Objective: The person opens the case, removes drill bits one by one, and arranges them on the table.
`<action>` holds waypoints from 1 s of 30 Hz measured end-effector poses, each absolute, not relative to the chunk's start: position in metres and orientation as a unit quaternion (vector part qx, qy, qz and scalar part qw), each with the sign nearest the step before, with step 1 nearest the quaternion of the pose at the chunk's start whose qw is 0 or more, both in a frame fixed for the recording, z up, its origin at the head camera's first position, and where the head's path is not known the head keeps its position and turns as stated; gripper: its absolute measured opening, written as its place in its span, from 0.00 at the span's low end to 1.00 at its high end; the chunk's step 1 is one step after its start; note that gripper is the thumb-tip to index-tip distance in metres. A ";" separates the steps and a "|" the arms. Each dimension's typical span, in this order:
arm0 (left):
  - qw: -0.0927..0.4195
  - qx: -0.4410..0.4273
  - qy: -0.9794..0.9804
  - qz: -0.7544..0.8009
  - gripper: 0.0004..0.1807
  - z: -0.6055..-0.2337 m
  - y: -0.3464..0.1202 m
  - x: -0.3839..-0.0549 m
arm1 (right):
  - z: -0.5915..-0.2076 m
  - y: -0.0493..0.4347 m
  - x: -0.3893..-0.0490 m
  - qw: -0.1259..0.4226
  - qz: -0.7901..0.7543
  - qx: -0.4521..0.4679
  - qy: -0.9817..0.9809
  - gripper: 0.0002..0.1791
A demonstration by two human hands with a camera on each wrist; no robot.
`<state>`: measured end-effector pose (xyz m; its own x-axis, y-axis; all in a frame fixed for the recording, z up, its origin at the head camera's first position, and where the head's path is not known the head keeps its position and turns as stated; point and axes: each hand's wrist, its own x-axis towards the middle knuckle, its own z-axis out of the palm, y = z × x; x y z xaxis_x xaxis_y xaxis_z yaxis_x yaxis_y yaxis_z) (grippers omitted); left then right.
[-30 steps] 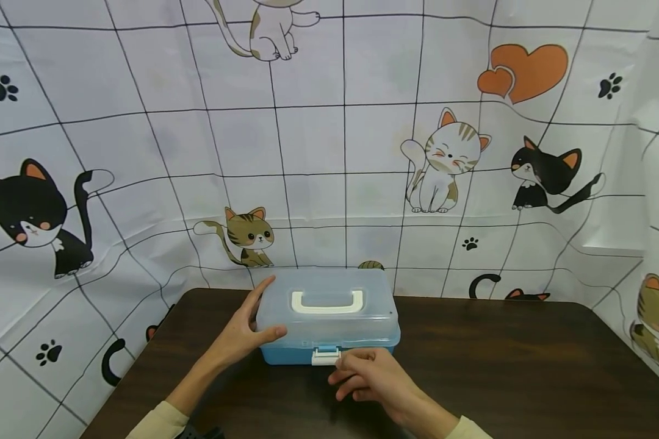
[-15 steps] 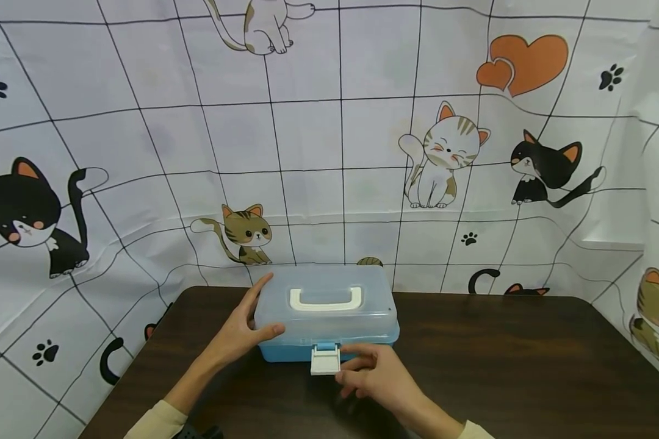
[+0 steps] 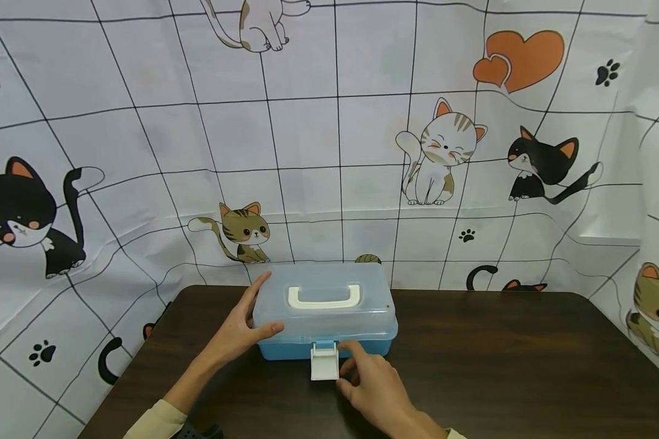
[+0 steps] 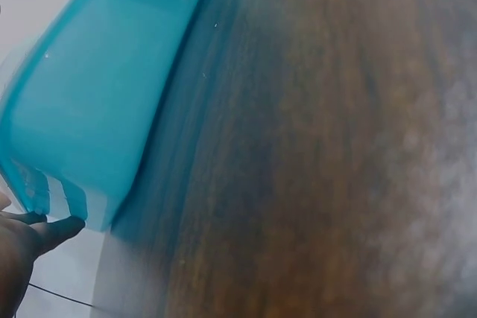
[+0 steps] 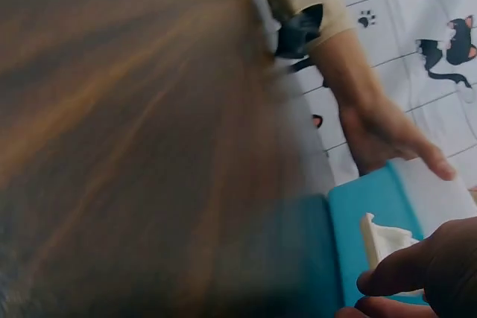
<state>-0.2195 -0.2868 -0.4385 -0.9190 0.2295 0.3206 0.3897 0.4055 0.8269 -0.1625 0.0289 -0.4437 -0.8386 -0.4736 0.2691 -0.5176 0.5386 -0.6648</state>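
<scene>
A storage box (image 3: 327,311) with a light blue base, clear lid and white carrying handle (image 3: 324,301) lies on the table, lid down. My left hand (image 3: 241,332) rests on its left end, thumb straight on the lid's front and fingers along the side. In the left wrist view, fingertips (image 4: 63,230) touch the blue box's end wall. The white latch (image 3: 324,362) is flipped outward at the front. My right hand (image 3: 376,381) has bent thumb and index finger at the latch's right edge. In the right wrist view, the hand partly hides the latch (image 5: 391,247).
The dark wooden table (image 3: 500,366) extends to both sides of the box. Behind it hangs a white sheet (image 3: 307,134) with grid lines, printed cats and paw prints. A black strap (image 5: 299,31) sits at the left wrist.
The latch has swung outward and down from the box front. My right hand has moved slightly down with it. My left hand stays on the box. The view has tilted slightly.
</scene>
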 end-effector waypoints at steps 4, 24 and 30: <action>0.076 -0.189 -0.835 -0.512 0.54 -0.439 -0.287 -0.220 | -0.448 0.023 -0.163 0.073 0.317 0.303 -0.896 0.29; 0.080 -0.181 -0.841 -0.503 0.54 -0.438 -0.286 -0.220 | -0.476 0.019 -0.187 0.297 0.178 0.352 -0.870 0.20; 0.082 -0.179 -0.849 -0.491 0.54 -0.438 -0.286 -0.219 | -0.471 0.023 -0.186 0.278 0.177 0.361 -0.872 0.20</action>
